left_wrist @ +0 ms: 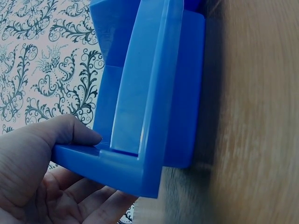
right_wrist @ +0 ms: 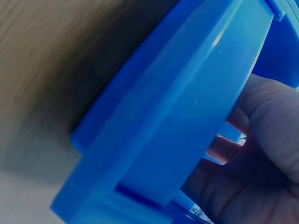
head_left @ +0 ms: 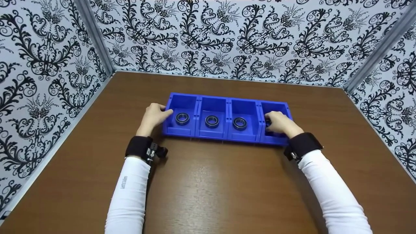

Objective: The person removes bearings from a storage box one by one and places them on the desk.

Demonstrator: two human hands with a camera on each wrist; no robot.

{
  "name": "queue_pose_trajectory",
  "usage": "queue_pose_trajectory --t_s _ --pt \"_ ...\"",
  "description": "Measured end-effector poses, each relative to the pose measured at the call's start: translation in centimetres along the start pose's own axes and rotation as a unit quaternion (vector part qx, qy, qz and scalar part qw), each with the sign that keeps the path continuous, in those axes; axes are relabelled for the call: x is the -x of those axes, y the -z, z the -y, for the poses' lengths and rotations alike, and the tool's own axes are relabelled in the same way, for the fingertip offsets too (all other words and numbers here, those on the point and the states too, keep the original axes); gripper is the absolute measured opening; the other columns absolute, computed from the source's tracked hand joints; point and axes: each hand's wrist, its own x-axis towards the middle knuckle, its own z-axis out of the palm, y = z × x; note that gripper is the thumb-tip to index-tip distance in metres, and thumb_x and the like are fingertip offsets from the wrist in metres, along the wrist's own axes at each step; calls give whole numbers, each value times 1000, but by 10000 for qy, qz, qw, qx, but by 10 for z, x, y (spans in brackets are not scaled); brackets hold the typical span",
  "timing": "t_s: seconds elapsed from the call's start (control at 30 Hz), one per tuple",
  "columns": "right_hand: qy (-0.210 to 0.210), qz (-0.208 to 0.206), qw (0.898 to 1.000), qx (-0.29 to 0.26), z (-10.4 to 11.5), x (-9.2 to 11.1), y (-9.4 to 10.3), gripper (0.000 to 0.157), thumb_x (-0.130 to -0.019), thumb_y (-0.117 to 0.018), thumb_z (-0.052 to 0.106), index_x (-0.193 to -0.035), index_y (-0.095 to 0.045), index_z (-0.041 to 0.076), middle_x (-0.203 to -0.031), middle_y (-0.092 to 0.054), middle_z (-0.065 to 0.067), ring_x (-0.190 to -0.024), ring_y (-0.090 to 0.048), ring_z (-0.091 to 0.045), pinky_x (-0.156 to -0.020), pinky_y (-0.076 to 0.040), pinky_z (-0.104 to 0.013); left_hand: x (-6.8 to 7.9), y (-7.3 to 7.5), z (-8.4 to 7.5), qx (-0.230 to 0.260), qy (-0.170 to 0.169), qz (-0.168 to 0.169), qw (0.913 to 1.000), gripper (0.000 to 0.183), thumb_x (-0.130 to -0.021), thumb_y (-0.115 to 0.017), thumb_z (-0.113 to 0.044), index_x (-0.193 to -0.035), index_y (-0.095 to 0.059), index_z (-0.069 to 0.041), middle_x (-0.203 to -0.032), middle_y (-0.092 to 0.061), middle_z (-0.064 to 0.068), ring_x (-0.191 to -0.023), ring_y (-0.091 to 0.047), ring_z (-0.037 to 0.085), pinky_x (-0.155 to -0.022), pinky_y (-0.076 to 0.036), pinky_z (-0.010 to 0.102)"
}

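Note:
A blue compartment bin (head_left: 208,136) lies on the brown table, divided into a row of several sections. Black-rimmed ball bearings lie flat in the three left sections: one bearing (head_left: 182,119) at the far left, another bearing (head_left: 212,121) beside it, and a third bearing (head_left: 240,123) to the right. My left hand (head_left: 154,115) grips the bin's left end wall, thumb over the rim and fingers underneath, as the left wrist view shows. Into the rightmost section reaches my right hand (head_left: 280,123), its fingers on a dark bearing (head_left: 268,122) that is mostly hidden.
The brown wooden table (head_left: 201,182) stretches around the bin. Patterned white-and-black panels (head_left: 208,42) enclose its back and sides, joined by grey metal posts (head_left: 96,35). Each wrist wears a black strap (head_left: 139,147) with a small camera.

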Motion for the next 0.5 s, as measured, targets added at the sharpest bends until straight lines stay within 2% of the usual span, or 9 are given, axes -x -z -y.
queue_pose_trajectory --t_s 0.3,0.5 --pt "221 -108 9997 -7 -1 0 0 24 -76 -76 1 -98 -70 -5 -92 -66 -21 -89 -61 -41 -82 -50 -63 -2 0 2 20 15 -26 10000 27 -97 -66 -23 -82 -68 -1 -69 -52 -2 -73 -50 19 -64 -38 28" --pt "191 41 9998 3 -3 -1 2 29 -75 -74 1 -103 -71 -5 -93 -67 -19 -89 -59 -39 -82 -49 -62 -2 0 3 -24 -128 -62 9999 28 -96 -66 -22 -92 -76 4 -74 -58 0 -72 -51 17 -64 -39 27"
